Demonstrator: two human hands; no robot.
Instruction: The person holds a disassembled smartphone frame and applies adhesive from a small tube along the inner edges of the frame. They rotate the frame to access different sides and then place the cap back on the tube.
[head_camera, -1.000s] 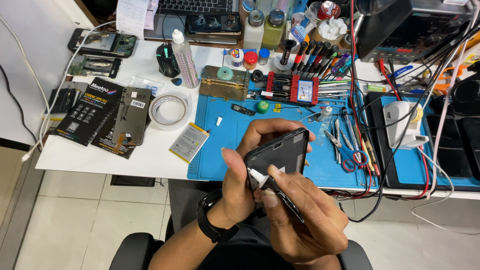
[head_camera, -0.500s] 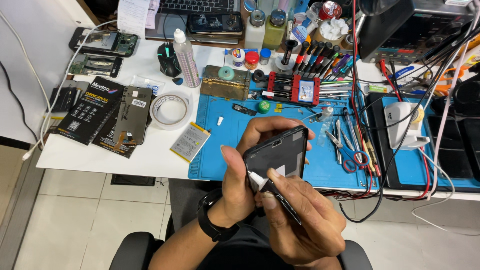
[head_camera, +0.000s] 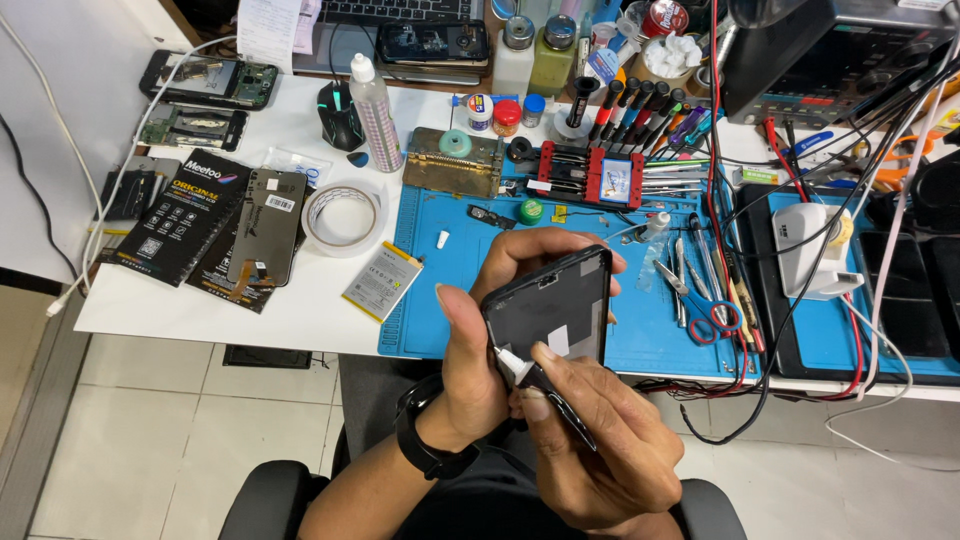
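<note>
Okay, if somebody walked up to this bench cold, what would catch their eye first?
Probably the dark phone frame held up at centre in the left hand, with the right hand pressing a white-tipped tool to its lower edge. Behind it lies the bright blue work mat, with a red and black screwdriver rack at its far edge. To the left, on the white table, sit a roll of tape and a flat phone battery.

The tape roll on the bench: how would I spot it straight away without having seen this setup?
Start at the blue mat in the middle of the white table, then look just past its left edge. The tape roll lies flat there, between a black package and a flat battery. It is the only open white ring nearby.
</note>
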